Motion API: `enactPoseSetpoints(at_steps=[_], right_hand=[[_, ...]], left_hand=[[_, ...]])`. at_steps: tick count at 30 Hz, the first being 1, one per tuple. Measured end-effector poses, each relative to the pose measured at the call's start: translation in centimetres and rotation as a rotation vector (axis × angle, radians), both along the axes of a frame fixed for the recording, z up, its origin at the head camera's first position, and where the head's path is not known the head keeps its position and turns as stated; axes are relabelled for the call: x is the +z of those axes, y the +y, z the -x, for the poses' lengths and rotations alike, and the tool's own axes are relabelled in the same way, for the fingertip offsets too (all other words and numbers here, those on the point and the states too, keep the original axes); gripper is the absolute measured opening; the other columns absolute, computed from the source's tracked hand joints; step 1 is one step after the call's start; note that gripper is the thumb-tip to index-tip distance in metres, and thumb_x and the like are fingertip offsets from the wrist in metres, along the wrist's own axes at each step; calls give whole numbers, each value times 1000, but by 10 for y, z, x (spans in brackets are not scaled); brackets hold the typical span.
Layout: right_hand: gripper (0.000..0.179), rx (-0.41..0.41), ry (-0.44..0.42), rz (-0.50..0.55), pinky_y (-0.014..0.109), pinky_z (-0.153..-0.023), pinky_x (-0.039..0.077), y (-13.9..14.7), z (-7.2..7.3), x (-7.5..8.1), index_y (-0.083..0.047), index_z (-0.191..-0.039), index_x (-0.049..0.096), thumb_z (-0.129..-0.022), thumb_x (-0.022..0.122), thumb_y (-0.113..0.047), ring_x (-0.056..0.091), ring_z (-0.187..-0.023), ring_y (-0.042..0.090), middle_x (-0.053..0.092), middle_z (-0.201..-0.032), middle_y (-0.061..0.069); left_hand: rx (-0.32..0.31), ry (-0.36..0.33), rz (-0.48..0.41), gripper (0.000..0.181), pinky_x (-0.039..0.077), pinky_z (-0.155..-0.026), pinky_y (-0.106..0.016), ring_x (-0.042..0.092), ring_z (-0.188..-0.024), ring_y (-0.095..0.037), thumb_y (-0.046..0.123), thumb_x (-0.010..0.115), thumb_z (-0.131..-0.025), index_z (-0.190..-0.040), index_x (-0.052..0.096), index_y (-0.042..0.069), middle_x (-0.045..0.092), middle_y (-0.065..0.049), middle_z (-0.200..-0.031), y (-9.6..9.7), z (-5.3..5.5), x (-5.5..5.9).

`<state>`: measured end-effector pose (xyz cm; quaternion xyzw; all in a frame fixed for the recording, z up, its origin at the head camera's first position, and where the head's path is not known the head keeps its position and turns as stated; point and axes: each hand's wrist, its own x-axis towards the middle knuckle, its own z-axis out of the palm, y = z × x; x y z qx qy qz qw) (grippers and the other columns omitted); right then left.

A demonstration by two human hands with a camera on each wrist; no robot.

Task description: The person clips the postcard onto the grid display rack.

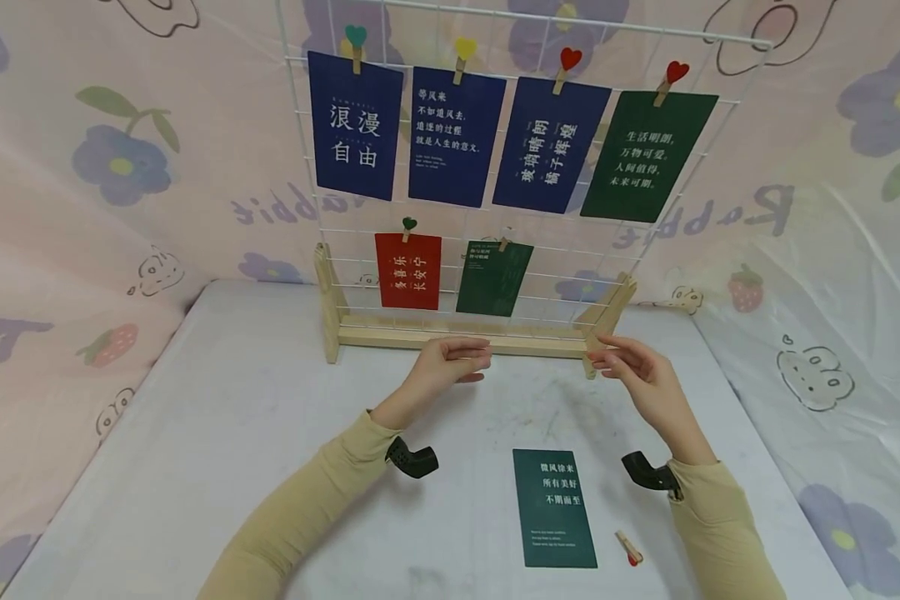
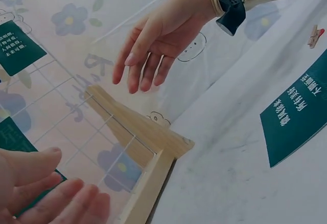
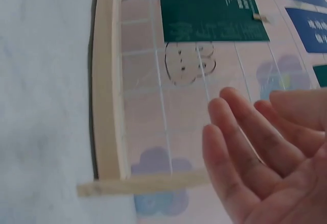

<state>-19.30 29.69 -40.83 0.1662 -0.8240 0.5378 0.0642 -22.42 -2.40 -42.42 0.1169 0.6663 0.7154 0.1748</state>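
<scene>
My left hand [image 1: 453,362] hovers in front of the wooden base bar, fingers relaxed and holding nothing. The right hand [image 1: 641,375] is near the stand's right foot [image 1: 607,312], its fingers loosely bent around nothing, as the right wrist view also shows. Behind the hands stands a white wire grid [image 1: 555,267]. A small green card [image 1: 495,279] and a red card [image 1: 409,272] hang on its lower part from heart clothespins. On the table, nearer me, lie a dark green card [image 1: 555,510] with white writing and a wooden clothespin [image 1: 629,547] with a red heart.
Along the grid's upper row hang three blue cards [image 1: 355,125] and a larger green card [image 1: 648,157], each under a heart clothespin [image 1: 675,73]. A wooden bar [image 1: 457,339] joins the stand's feet on the white table [image 1: 232,433]. Patterned cloth [image 1: 195,125] surrounds the table.
</scene>
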Motion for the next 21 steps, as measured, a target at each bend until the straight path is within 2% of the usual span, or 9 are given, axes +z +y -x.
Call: enactPoseSetpoints(at_steps=[7,11,15,21], right_hand=[[33,3,-40,-116,22,-79,54,22,-19,-11,1,-132,51,-101,49,-12,66,-96,19,65,-112,21],[32,-10,-71,-143,26,-79,55,31,-27,-18,-1,-130,53,-101,50,-14,66,-96,20,65,-111,20],[32,-3,-103,-139,25,-79,54,39,-34,-24,-1,-130,52,-101,50,-13,65,-96,17,65,-112,20],[31,42,-142,-111,23,-80,54,49,-46,-34,3,-130,51,-100,50,-6,66,-97,19,65,-110,22]], left_hand=[[-140,-44,60,39,50,-91,-43,61,-109,-28,8,67,-90,-127,58,0,64,-16,-119,0,-3,-17],[-155,-99,69,43,51,-91,-41,61,-109,-28,12,68,-90,-129,56,-1,62,-19,-121,1,-4,-25],[-167,-126,78,45,52,-89,-38,62,-107,-26,14,69,-90,-130,56,0,61,-19,-123,2,-5,-30],[-204,-147,76,46,50,-92,-42,61,-109,-29,15,69,-90,-131,55,-1,60,-19,-124,1,-10,-34]])
